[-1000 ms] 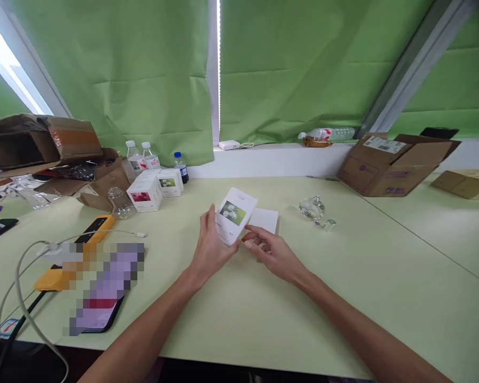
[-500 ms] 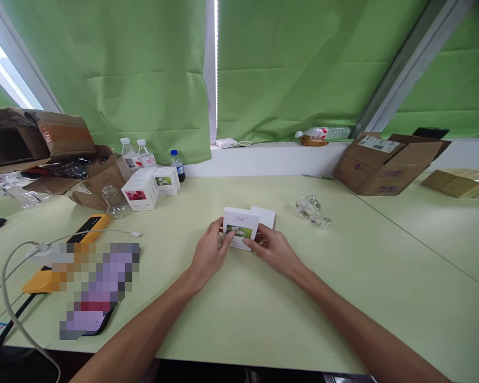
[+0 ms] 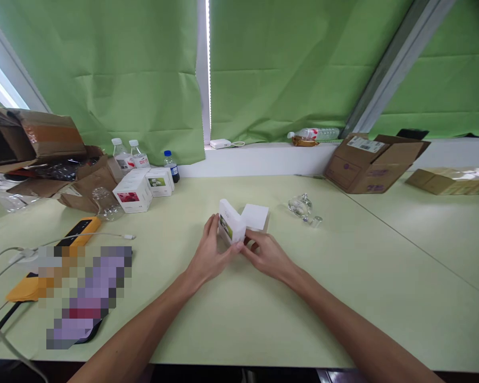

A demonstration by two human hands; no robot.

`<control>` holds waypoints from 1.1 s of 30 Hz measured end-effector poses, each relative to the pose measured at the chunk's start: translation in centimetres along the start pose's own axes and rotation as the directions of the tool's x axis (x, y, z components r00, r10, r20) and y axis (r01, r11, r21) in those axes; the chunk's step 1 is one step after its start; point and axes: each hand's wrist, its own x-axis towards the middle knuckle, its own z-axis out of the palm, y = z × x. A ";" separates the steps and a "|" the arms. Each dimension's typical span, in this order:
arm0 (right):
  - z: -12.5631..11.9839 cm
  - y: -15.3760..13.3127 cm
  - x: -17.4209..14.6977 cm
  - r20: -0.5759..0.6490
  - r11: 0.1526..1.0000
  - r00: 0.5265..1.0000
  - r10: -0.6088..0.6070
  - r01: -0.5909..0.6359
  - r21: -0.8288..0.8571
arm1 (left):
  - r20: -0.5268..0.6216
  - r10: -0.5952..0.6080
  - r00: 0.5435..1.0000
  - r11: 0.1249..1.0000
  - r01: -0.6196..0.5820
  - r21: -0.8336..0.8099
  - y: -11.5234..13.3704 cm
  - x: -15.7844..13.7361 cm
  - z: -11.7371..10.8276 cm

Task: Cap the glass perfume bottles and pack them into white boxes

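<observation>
Green blinds [image 3: 123,80] hang behind a pale green table [image 3: 303,298], over which a small white carton [image 3: 234,222] is held tilted btwn two hands, w/ its green-and-white picture panel turned L, a smooth white side exposed & faint lettering too small to read. L hand [image 3: 211,254]: thumb & fingers spread around the carton, gripping it; R hand [image 3: 269,256]: thumb & fingertips narrowed on its near R edge, w/ a plain white box [image 3: 256,216] just beyond.
</observation>
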 end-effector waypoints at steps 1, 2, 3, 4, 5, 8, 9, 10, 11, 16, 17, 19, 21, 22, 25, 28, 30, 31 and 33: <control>0.0 -0.2 -0.1 0.016 0.999 0.999 -0.034 0.034 -0.013 | 0.008 -0.006 1.000 1.000 0.006 0.008 0.1 0.0 0.0; 0.1 -0.4 -0.2 0.033 0.998 0.998 -0.061 0.062 -0.024 | 0.012 -0.010 1.000 1.000 0.010 0.016 0.1 0.0 -0.1; 0.2 -0.5 -0.2 0.045 0.996 0.996 -0.081 0.083 -0.033 | 0.008 -0.014 1.000 1.000 0.014 0.024 0.3 0.1 -0.2; 0.2 -0.6 -0.3 0.054 0.995 0.994 -0.091 0.094 -0.039 | -0.003 -0.021 1.000 0.999 0.021 0.029 0.4 0.1 -0.3; 0.3 -0.5 -0.3 0.058 0.994 0.994 -0.094 0.097 -0.043 | -0.017 -0.031 0.999 0.999 0.032 0.029 0.5 0.1 -0.3; 0.5 0.0 -0.3 0.036 0.996 0.997 -0.069 0.071 -0.058 | -0.051 -0.092 0.994 0.996 0.092 -0.011 0.4 0.3 -0.6; 0.5 0.2 -0.3 0.016 0.997 0.998 -0.053 0.054 -0.063 | -0.064 -0.114 0.991 0.993 0.112 -0.030 0.3 0.4 -0.6; 0.5 0.4 -0.2 -0.009 0.997 0.999 -0.034 0.034 -0.065 | -0.075 -0.131 0.988 0.991 0.128 -0.050 0.2 0.5 -0.7; 0.5 0.5 -0.2 -0.040 0.998 0.999 -0.015 0.012 -0.064 | -0.083 -0.144 0.986 0.988 0.138 -0.071 0.0 0.6 -0.8; 0.0 0.3 0.0 -0.201 0.999 0.979 0.039 -0.031 0.038 | 0.032 -0.108 0.994 0.964 0.112 -0.240 -0.2 1.0 -1.1; -0.1 0.1 0.0 -0.225 0.997 0.973 0.043 -0.028 0.071 | 0.062 -0.085 0.994 0.958 0.099 -0.268 -0.1 1.1 -1.1; -0.2 -0.2 0.0 -0.250 0.991 0.967 0.059 -0.026 0.132 | 0.100 -0.039 0.994 0.953 0.067 -0.296 0.1 1.1 -1.2; -0.3 -0.4 -0.1 -0.241 0.985 0.968 0.074 -0.033 0.171 | 0.112 -0.004 0.994 0.958 0.036 -0.286 0.3 1.0 -1.2; -0.4 -0.4 -0.1 -0.232 0.983 0.969 0.079 -0.037 0.179 | 0.109 0.008 0.994 0.964 0.021 -0.266 0.4 0.9 -1.3; -0.4 -0.3 0.0 -0.229 0.983 0.969 0.090 -0.049 0.179 | 0.011 0.053 0.999 0.988 -0.051 -0.147 0.3 0.8 -1.4; -0.3 -0.1 0.0 -0.247 0.982 0.965 0.084 -0.037 0.187 | -0.145 0.152 0.978 0.988 -0.153 0.007 0.0 0.8 -1.6; -0.3 -0.1 -0.1 -0.280 0.979 0.957 0.070 -0.013 0.202 | -0.187 0.246 0.951 0.969 -0.235 0.080 -0.3 0.9 -1.7; -0.2 -0.1 -0.1 -0.307 0.977 0.950 0.060 0.007 0.212 | -0.186 0.296 0.937 0.954 -0.278 0.114 -0.4 0.9 -1.7; -0.3 -0.3 -0.3 -0.370 0.971 0.929 0.027 0.064 0.231 | -0.157 0.384 0.910 0.916 -0.354 0.189 -0.6 0.9 -1.8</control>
